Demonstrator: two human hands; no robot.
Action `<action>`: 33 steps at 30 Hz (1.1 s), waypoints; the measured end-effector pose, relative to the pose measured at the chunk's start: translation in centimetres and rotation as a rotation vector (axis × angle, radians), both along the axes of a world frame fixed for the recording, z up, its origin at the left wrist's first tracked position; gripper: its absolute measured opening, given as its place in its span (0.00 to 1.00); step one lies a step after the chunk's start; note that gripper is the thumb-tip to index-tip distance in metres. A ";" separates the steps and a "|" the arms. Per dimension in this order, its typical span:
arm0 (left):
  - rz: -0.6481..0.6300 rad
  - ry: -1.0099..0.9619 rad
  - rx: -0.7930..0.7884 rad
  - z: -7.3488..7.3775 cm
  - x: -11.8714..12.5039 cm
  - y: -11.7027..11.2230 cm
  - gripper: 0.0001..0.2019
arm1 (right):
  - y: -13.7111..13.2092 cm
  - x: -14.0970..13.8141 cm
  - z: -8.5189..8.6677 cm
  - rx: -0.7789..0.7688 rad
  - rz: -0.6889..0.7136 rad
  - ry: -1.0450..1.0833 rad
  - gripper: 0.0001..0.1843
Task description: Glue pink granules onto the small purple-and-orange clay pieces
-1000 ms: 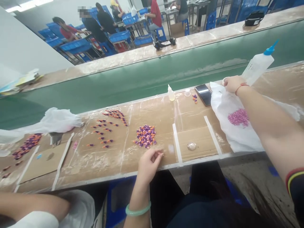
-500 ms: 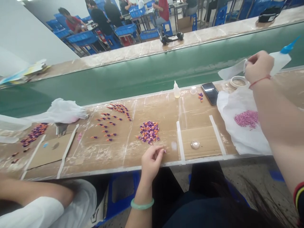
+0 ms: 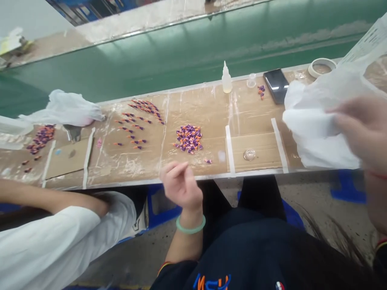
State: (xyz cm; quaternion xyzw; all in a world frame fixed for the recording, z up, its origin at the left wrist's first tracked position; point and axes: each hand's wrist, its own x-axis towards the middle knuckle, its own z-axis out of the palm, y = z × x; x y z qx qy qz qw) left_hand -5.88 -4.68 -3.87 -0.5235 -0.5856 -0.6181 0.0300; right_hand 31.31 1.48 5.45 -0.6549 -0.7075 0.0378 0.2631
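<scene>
My left hand is raised at the table's front edge, fingers curled and thumb drawn in; I see nothing in it. A single small purple-and-orange piece lies to its right. Just beyond is a heap of such pieces. My right hand, smeared by motion, pinches a white sheet above a crumpled white plastic bag. A clear round dome rests on a cardboard pad between the hands.
A small dropper bottle, a clear cup, a phone and a tape roll stand along the back edge. More pieces lie in rows on the left. A neighbour's arm rests at the left edge.
My left hand has drawn back to the left from the small piece, which now lies on the table. My right hand has come down and nearer; the blue-tipped bottle and pink beads are out of sight.
</scene>
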 end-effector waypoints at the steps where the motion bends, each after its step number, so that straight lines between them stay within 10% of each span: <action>1: -0.085 0.008 -0.015 0.4 0.7 0.1 0.05 | -0.7 -1.2 -0.7 0.010 0.079 0.043 0.07; 10: -0.437 -0.051 -0.188 -0.5 3.9 0.1 0.06 | -1.5 -8.1 -4.6 -0.023 0.605 -0.152 0.05; 26: -0.449 -0.180 -0.323 -2.6 3.8 -0.2 0.06 | -1.1 -11.3 -7.5 -0.058 0.344 0.793 0.06; 33: -0.485 -0.210 -0.308 -2.8 4.3 -0.2 0.06 | -0.2 -11.6 -8.9 0.053 0.346 0.456 0.09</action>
